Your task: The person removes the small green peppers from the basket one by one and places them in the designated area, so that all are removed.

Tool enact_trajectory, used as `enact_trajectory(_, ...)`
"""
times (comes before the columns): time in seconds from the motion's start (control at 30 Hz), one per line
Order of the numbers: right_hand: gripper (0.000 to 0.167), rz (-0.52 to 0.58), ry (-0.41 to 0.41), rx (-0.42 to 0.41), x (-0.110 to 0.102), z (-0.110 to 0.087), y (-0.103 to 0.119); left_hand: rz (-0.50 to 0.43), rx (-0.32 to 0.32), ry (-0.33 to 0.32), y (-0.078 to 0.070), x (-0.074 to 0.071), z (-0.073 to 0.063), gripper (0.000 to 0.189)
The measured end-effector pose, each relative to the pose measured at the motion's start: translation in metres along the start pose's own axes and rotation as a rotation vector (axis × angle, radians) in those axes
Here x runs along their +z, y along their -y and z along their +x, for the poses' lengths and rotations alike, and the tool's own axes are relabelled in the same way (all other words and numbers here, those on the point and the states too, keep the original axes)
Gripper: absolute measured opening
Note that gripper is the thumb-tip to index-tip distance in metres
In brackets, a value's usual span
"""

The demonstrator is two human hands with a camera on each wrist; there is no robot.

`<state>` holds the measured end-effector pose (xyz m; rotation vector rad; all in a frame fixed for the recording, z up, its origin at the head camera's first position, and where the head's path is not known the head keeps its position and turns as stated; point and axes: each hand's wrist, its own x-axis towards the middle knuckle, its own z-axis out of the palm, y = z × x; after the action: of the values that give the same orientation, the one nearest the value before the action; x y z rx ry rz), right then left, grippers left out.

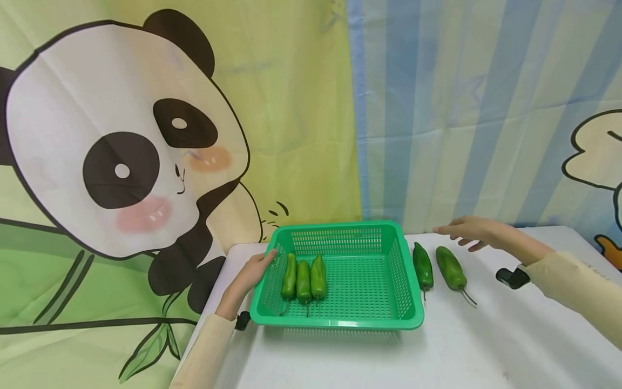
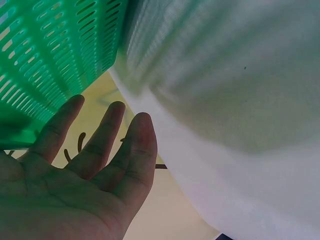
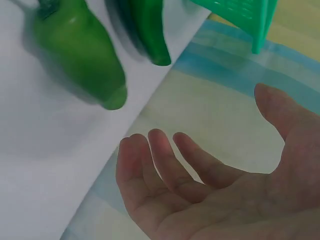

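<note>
A green plastic basket (image 1: 340, 323) with slotted walls stands on the white table. Three green peppers (image 1: 304, 282) lie side by side in its left part, stems toward the near side. My left hand (image 1: 251, 273) is at the basket's left rim; its fingers (image 2: 102, 142) extend loosely beside the outer wall in the left wrist view. Right of the basket lie a darker green pepper (image 1: 423, 266) and a thicker green pepper (image 1: 451, 269). Above the table, just beyond the thicker pepper, hovers my right hand (image 1: 473, 231), with loosely bent fingers and nothing in them.
The white table (image 1: 466, 346) ends at a back edge close behind the basket. Behind it hangs a printed curtain (image 1: 301, 135) with a panda and blue stripes. Dark wrist devices (image 1: 513, 277) sit at both cuffs.
</note>
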<state>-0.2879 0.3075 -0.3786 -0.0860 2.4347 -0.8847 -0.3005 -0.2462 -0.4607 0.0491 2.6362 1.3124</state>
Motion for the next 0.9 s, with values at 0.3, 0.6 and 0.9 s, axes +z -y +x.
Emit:
enact_trajectory(0.3,0.090,0.082,0.030,-0.074,0.002,-0.002,0.021,0.009,-0.008,-0.007,0.000,-0.002,-0.001,0.066)
enact_trajectory(0.6,0.080,0.152,0.031,-0.181,0.019,-0.005,0.047,-0.013,-0.007,0.011,0.003,0.000,-0.002,0.066)
enact_trajectory(0.9,0.079,0.202,0.008,-0.289,0.040,-0.009,0.082,-0.027,0.031,0.027,-0.001,-0.002,-0.003,0.065)
